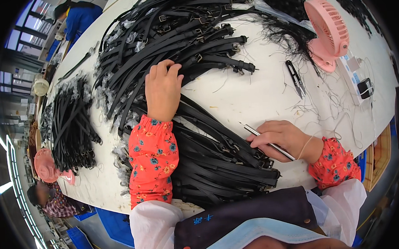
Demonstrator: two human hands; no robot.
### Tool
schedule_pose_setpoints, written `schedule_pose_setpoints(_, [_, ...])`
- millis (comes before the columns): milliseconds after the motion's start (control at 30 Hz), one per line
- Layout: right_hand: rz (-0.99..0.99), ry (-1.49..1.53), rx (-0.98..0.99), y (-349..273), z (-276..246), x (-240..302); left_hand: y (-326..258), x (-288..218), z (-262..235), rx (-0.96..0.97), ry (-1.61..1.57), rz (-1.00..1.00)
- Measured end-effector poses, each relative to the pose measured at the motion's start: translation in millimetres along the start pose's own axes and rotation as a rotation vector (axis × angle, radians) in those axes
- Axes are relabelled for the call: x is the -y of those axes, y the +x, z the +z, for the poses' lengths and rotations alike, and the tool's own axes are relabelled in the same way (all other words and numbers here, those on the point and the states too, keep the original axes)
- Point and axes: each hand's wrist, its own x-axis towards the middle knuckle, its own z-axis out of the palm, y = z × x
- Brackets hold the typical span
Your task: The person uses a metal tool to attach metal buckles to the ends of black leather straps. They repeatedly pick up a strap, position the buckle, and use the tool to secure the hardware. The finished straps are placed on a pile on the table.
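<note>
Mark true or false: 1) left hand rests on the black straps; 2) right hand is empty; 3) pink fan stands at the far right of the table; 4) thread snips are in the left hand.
1) True: the left hand lies flat on the black straps.
2) False: the right hand holds a thin metal tool.
3) True: the pink fan stands there.
4) False: the black snips lie alone on the white table.

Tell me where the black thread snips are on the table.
In the head view, the black thread snips lie on the white table, right of the strap pile, just left of the pink fan, beyond the right hand.
</note>
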Motion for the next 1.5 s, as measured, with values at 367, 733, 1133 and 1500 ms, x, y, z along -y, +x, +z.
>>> schedule_pose_setpoints(367, [-0.036,-0.067,-0.011,0,0,0,2,-9,-1,0.000,-0.327,0.100])
schedule_pose_setpoints(733, [0.129,-0.227,-0.237,1,-9,0,-16,-94,7,0.337,-0.858,0.078])
schedule_pose_setpoints(1133, [0.278,-0.262,-0.175,-2,-9,-6,-15,-96,5,0.426,-0.872,0.126])
schedule_pose_setpoints(1500, [0.262,-0.227,-0.167,-4,-6,-6,-18,-105,3,0.497,-1.024,0.158])
